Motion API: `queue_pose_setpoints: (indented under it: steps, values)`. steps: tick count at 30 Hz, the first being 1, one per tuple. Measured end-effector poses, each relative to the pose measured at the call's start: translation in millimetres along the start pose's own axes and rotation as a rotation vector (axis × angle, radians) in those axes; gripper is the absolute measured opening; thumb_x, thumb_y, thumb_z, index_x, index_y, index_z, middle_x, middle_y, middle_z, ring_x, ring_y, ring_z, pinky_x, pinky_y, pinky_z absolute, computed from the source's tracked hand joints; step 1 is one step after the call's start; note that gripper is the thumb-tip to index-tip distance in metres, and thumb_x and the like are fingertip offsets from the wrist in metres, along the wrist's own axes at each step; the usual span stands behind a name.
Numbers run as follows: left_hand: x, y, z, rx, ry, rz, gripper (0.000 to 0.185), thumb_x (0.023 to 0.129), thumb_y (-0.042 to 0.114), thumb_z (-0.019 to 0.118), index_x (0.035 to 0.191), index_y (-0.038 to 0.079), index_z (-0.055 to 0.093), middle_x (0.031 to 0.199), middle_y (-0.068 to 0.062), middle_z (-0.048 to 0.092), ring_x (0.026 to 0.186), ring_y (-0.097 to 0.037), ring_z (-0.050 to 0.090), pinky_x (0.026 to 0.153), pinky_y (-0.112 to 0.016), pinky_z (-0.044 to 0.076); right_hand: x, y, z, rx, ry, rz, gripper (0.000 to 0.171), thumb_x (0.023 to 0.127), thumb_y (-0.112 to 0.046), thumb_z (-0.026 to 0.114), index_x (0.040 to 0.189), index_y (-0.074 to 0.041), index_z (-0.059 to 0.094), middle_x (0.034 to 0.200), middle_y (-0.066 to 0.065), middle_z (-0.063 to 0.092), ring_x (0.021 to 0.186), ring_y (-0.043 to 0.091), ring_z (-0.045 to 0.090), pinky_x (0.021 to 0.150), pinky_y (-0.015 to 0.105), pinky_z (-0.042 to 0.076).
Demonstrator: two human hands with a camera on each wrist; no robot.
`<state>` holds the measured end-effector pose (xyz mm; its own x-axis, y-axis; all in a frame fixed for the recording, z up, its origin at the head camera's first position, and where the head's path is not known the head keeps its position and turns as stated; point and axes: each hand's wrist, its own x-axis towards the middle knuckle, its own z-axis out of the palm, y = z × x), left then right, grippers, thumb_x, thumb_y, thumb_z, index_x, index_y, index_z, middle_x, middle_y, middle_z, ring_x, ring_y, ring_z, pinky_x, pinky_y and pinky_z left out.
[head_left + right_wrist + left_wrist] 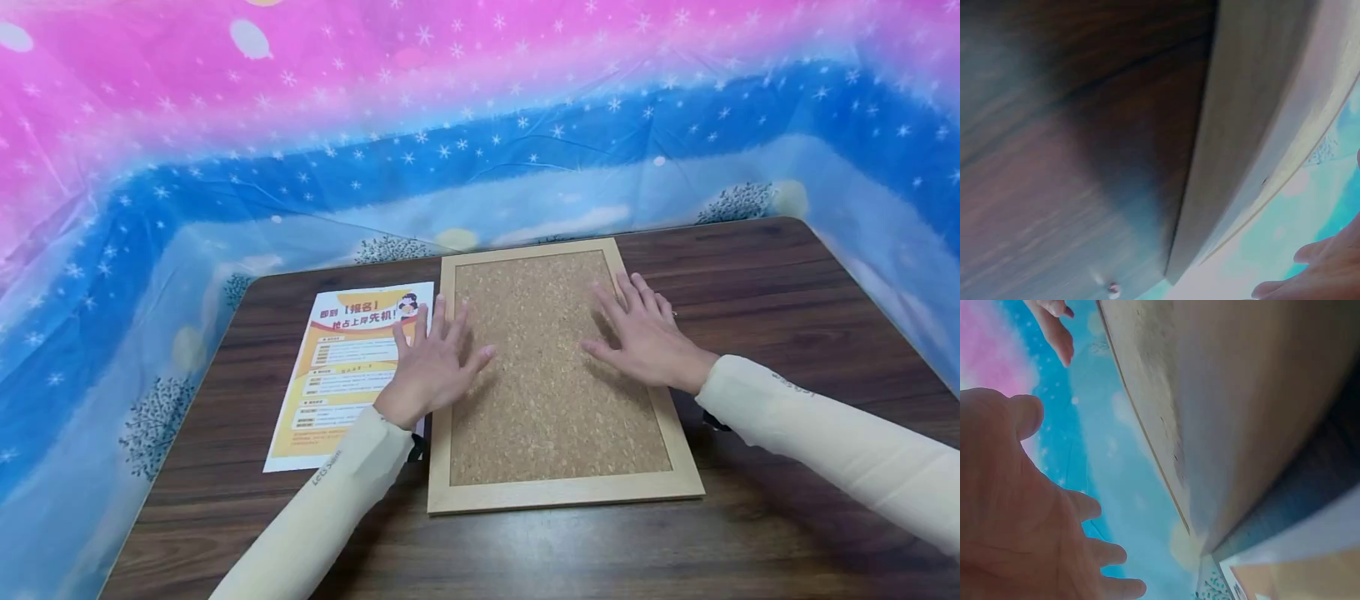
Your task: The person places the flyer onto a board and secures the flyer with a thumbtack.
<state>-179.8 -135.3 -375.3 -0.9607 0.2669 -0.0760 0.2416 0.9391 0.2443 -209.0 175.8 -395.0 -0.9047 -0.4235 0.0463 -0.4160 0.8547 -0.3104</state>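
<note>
A cork board (551,367) in a pale wood frame lies flat on the dark wooden table (787,283). My left hand (433,362) lies palm down with spread fingers over the board's left frame edge, its thumb on the cork. My right hand (643,333) lies flat with straight fingers on the right side of the cork, near the right frame edge. Neither hand holds anything. The left wrist view shows the left palm (1010,506) beside the board's frame (1222,419). In the right wrist view the frame (1254,125) and the table (1072,144) are blurred.
An orange and white printed flyer (348,371) lies on the table just left of the board, partly under my left hand. A pink and blue starry cloth (480,125) walls in the table at the back and both sides.
</note>
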Motion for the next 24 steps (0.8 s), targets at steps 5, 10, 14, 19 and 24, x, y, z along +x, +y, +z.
queue_pose_setpoints:
  steps: [5,10,14,19,24]
  values:
    - [-5.4,-13.2,-2.4,-0.004,-0.013,-0.032,0.079,0.093,0.067,0.023,0.153,0.021,0.000,0.154,-0.011,-0.014,0.138,-0.033,-0.017,0.101,-0.062,-0.012,-6,13,-4,-0.007,-0.008,0.036,0.085,0.091,-0.061,0.044,0.153,-0.017,0.006,0.154,0.021,-0.006,0.139,0.039,-0.009,0.102,0.065,0.004]
    - [-16.0,-35.2,-9.1,-0.030,-0.011,-0.079,0.079,0.094,0.065,0.025,0.153,0.019,0.000,0.155,-0.012,-0.014,0.138,-0.034,-0.018,0.099,-0.063,-0.015,-10,24,-8,0.002,-0.012,0.064,0.087,0.091,-0.063,0.043,0.153,-0.013,0.007,0.154,0.023,-0.005,0.139,0.041,-0.008,0.101,0.066,0.004]
    - [-25.5,-53.0,-14.9,-0.027,0.002,-0.109,0.081,0.093,0.066,0.025,0.153,0.017,0.000,0.155,-0.015,-0.013,0.138,-0.037,-0.017,0.097,-0.065,-0.015,-11,32,-15,0.013,-0.002,0.084,0.087,0.092,-0.059,0.046,0.153,-0.011,0.007,0.153,0.025,-0.005,0.138,0.043,-0.007,0.100,0.067,0.004]
    - [-35.1,-74.5,-18.3,-0.019,0.007,-0.162,0.086,0.092,0.068,0.023,0.152,0.012,0.000,0.154,-0.020,-0.013,0.137,-0.042,-0.016,0.096,-0.067,-0.015,-13,48,-25,0.041,0.022,0.113,0.086,0.092,-0.057,0.048,0.152,-0.009,0.010,0.153,0.026,-0.004,0.138,0.045,-0.007,0.099,0.069,0.004]
    - [-44.1,-97.3,-23.5,-0.033,-0.001,-0.244,0.090,0.092,0.068,0.026,0.151,0.006,-0.001,0.151,-0.030,-0.007,0.135,-0.049,-0.012,0.094,-0.068,-0.016,-14,65,-28,0.066,0.009,0.147,0.086,0.091,-0.056,0.050,0.152,-0.007,0.012,0.153,0.026,-0.004,0.137,0.047,-0.007,0.098,0.070,0.005]
